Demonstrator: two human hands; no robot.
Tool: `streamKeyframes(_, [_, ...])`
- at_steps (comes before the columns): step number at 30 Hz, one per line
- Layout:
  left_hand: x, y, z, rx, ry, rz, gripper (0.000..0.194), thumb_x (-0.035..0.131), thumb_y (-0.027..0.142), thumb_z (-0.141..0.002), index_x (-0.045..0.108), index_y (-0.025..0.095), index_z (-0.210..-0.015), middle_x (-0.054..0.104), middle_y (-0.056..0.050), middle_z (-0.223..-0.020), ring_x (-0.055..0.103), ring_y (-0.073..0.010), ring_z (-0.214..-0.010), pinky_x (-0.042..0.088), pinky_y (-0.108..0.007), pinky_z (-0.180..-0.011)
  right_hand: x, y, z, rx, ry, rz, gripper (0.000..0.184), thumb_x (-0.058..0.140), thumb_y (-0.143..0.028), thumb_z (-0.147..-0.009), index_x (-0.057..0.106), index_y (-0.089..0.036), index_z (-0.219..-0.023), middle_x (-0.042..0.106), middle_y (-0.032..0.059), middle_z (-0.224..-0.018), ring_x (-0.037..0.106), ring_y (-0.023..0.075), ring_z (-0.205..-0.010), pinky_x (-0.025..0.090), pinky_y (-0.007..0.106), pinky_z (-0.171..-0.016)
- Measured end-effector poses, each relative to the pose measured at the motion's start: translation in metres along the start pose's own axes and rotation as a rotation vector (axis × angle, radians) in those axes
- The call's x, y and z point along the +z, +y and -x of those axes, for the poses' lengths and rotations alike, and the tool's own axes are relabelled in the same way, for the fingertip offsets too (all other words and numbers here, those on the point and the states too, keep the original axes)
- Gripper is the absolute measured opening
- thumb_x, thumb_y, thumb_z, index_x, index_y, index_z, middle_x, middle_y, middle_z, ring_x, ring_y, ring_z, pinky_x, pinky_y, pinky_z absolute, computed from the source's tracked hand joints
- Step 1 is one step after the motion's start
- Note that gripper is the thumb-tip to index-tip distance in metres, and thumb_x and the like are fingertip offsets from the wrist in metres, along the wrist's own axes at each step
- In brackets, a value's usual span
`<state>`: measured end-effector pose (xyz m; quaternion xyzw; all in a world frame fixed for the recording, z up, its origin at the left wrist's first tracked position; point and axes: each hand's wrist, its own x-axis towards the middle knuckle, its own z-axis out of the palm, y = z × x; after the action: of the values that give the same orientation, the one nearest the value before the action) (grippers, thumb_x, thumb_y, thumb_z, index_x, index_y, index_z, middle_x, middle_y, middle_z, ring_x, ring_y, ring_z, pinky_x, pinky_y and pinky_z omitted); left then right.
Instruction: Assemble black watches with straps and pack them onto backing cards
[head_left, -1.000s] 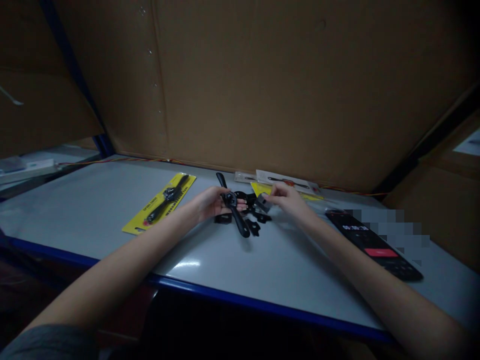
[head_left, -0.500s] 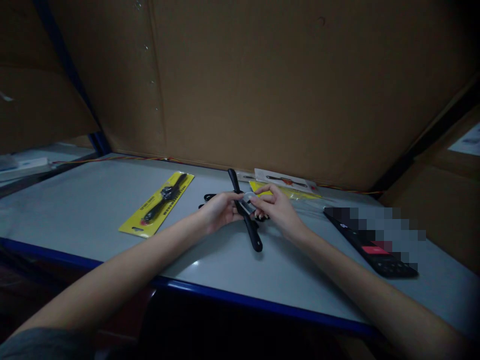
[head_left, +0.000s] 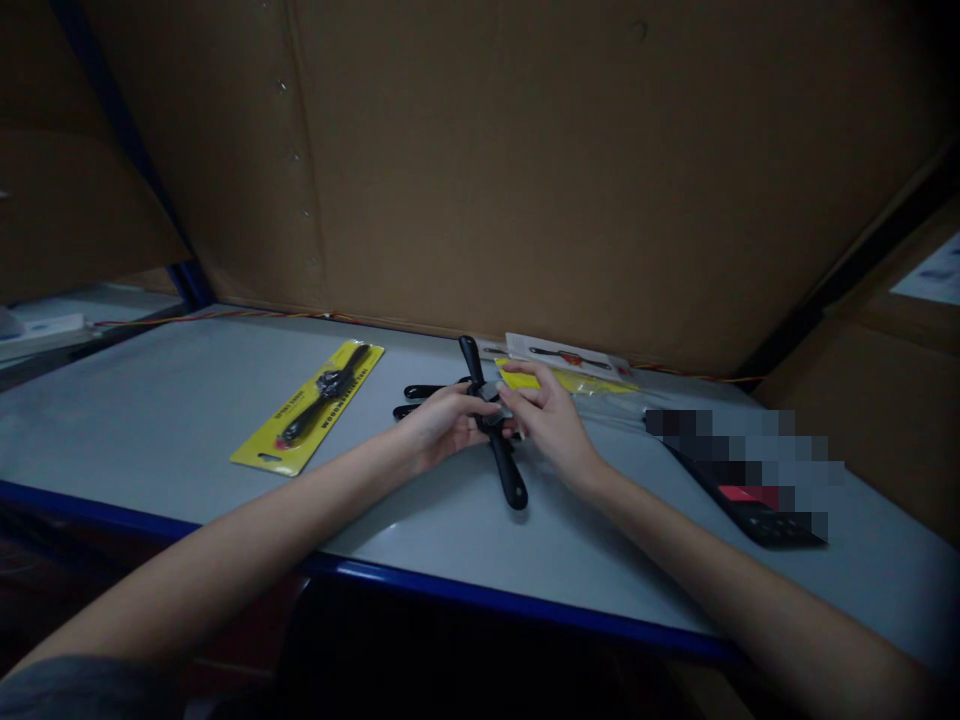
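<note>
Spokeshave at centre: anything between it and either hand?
Nothing visible. The left hand and right hand are both on the middle of the black spokeshave, with nothing between.

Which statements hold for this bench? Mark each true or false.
1. The left hand and right hand both hold the black spokeshave at its middle. True.
2. The yellow card lies right of the hands. False: it lies left of them.
3. The phone lies right of the right hand. True.
4. The white card lies on the phone. False: it lies at the bench's back, apart from the phone.
</note>
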<state>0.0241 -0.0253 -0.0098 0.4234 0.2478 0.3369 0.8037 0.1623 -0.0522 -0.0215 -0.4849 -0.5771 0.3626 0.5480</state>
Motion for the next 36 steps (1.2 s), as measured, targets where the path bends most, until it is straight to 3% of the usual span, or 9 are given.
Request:
streamKeyframes(7, [-0.003, 0.0, -0.001, -0.013, -0.037, 0.052, 0.029, 0.05, 0.001, -0.065, 0.056, 0.008, -0.093, 0.062, -0.004, -0.071, 0.061, -0.0133, -0.066, 0.043, -0.032, -0.083, 0.004, 0.008, 0.004, -0.028, 0.046, -0.034, 0.034, 0.053, -0.043, -0.079, 0.043, -0.025, -0.107, 0.044, -0.0084, -0.051, 0.045, 0.01, -0.043, 0.039, 0.023, -0.045])
streamKeyframes(13, [-0.004, 0.001, -0.001, 0.004, 0.039, 0.071, 0.031, 0.049, 0.0, -0.069, 0.056, 0.009, -0.098, 0.064, -0.006, -0.077, 0.06, -0.0116, -0.067, 0.046, -0.027, -0.076, 0.006, 0.013, 0.004, 0.001, -0.025, -0.03, 0.039, 0.057, -0.044, -0.076, 0.042, -0.024, -0.105, 0.056, -0.0046, -0.06, 0.049, 0.0108, -0.049, 0.034, 0.021, -0.044])
streamKeyframes(19, [-0.001, 0.004, 0.003, 0.026, 0.02, -0.02, 0.035, 0.053, -0.004, -0.07, 0.057, 0.008, -0.102, 0.066, -0.01, -0.083, 0.063, -0.0152, -0.072, 0.048, -0.031, -0.077, -0.009, 0.001, -0.007, 0.022, -0.019, 0.071, 0.033, 0.049, -0.052, -0.078, 0.051, -0.022, -0.091, 0.035, -0.0099, -0.043, 0.035, 0.0089, -0.038, 0.028, 0.022, -0.042])
streamKeyframes(22, [-0.002, 0.005, 0.003, 0.042, 0.085, -0.111, 0.029, 0.06, -0.003, -0.068, 0.059, 0.005, -0.096, 0.066, -0.012, -0.082, 0.064, -0.0159, -0.074, 0.049, -0.029, -0.077, -0.026, 0.0, -0.017, 0.007, -0.019, 0.241, 0.026, 0.054, -0.045, -0.076, 0.053, -0.021, -0.087, 0.037, -0.0084, -0.044, 0.034, 0.0091, -0.039, 0.023, 0.023, -0.041])
streamKeyframes(25, [-0.005, 0.006, 0.001, 0.06, 0.134, -0.167, 0.028, 0.064, -0.003, -0.066, 0.059, 0.004, -0.093, 0.066, -0.013, -0.081, 0.064, -0.0164, -0.074, 0.05, -0.03, -0.077, -0.041, 0.002, -0.023, 0.034, -0.097, 0.385, 0.019, 0.055, -0.038, -0.075, 0.055, -0.02, -0.079, 0.04, -0.0067, -0.044, 0.036, 0.0097, -0.04, 0.025, 0.024, -0.042])
streamKeyframes(30, [-0.009, 0.008, 0.0, 0.068, 0.179, -0.173, 0.03, 0.063, -0.005, -0.065, 0.057, 0.003, -0.093, 0.065, -0.015, -0.084, 0.065, -0.0186, -0.076, 0.051, -0.033, -0.077, -0.05, 0.008, -0.021, 0.084, -0.351, 0.581, 0.017, 0.062, -0.034, -0.069, 0.06, -0.019, -0.077, 0.046, -0.0044, -0.05, 0.039, 0.01, -0.044, 0.023, 0.024, -0.043])
streamKeyframes(36, [-0.01, 0.011, 0.0, 0.047, 0.235, -0.198, 0.021, 0.062, -0.003, -0.066, 0.058, 0.005, -0.085, 0.065, -0.013, -0.081, 0.064, -0.0167, -0.072, 0.051, -0.031, -0.075, -0.045, 0.011, -0.012, -0.008, -0.503, 0.61, 0.039, 0.071, -0.04, -0.061, 0.059, -0.023, -0.094, 0.044, -0.0058, -0.056, 0.038, 0.0101, -0.049, 0.023, 0.024, -0.044])
